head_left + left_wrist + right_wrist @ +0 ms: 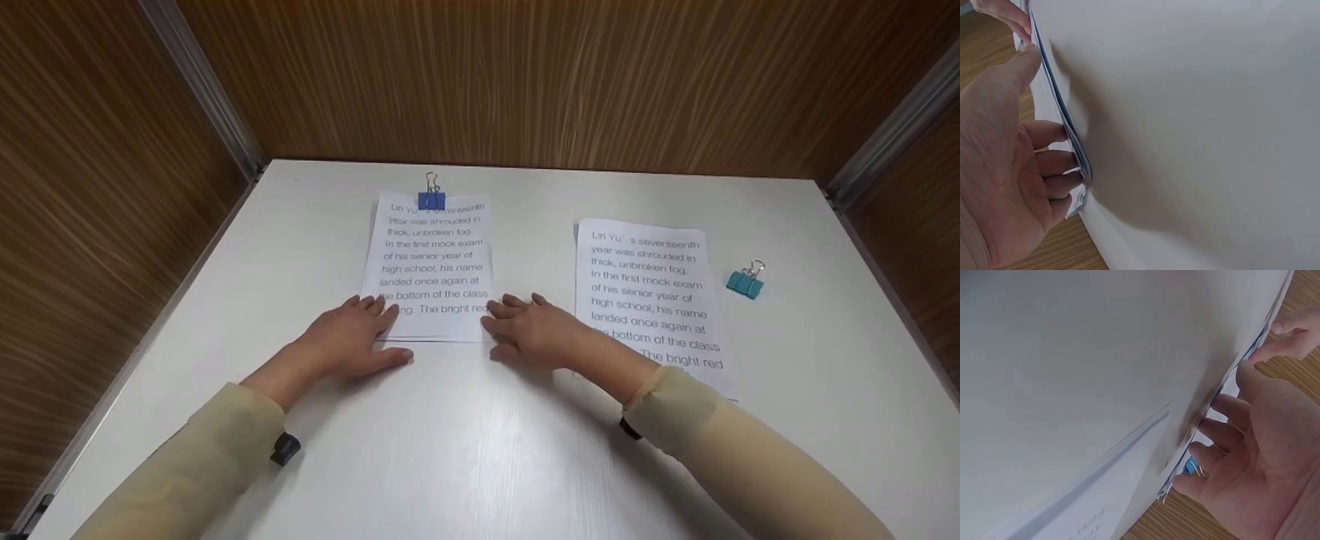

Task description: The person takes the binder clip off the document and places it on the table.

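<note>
both hands are on the paper now, 1 to each side! the left hand [345, 337] is at the lower left of the clipped stack [436, 259], fingers loosely extended against its edge, thumb spread out past the bottom corner. across from it, the right hand [541, 334] meets the right edge, fingers relaxed, thumb apart; neither hand is pinching anything. the stack lies flat on the white table [450, 465], large print facing up, a blue binder clip [432, 201] biting its top edge. both wrist views show several layered sheets at the fingertips. over to the right, a second stack [649, 292] lies beneath the right wrist, its lower left corner covered, and just beside it sits a teal binder clip [745, 283], apart from the paper.
</note>
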Demonstrator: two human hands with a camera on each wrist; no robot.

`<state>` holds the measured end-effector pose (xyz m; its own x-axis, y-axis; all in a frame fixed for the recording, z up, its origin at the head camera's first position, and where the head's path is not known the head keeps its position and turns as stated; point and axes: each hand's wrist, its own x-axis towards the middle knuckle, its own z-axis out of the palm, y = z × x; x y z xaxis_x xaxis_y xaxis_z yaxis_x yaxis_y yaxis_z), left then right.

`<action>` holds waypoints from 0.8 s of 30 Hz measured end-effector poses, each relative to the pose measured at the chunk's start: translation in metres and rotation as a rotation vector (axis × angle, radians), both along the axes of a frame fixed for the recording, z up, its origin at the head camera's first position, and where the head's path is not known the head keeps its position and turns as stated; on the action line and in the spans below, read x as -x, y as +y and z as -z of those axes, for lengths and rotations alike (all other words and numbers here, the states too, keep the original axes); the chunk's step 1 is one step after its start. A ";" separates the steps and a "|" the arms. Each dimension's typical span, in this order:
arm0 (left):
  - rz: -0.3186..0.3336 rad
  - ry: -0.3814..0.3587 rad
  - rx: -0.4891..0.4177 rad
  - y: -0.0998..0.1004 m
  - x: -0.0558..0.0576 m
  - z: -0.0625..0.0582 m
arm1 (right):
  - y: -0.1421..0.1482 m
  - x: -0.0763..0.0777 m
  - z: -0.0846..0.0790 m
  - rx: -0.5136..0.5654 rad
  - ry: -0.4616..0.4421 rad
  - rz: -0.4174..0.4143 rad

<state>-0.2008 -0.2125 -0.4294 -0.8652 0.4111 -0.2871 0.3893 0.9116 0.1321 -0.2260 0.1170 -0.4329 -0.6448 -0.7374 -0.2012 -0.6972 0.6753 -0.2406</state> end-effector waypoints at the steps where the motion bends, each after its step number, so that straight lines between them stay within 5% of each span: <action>1: 0.006 0.003 -0.001 0.002 -0.001 0.000 | 0.003 -0.001 0.000 -0.002 0.002 -0.002; 24: 0.129 0.021 -0.019 0.041 -0.026 0.001 | 0.056 -0.041 0.007 0.125 -0.018 0.012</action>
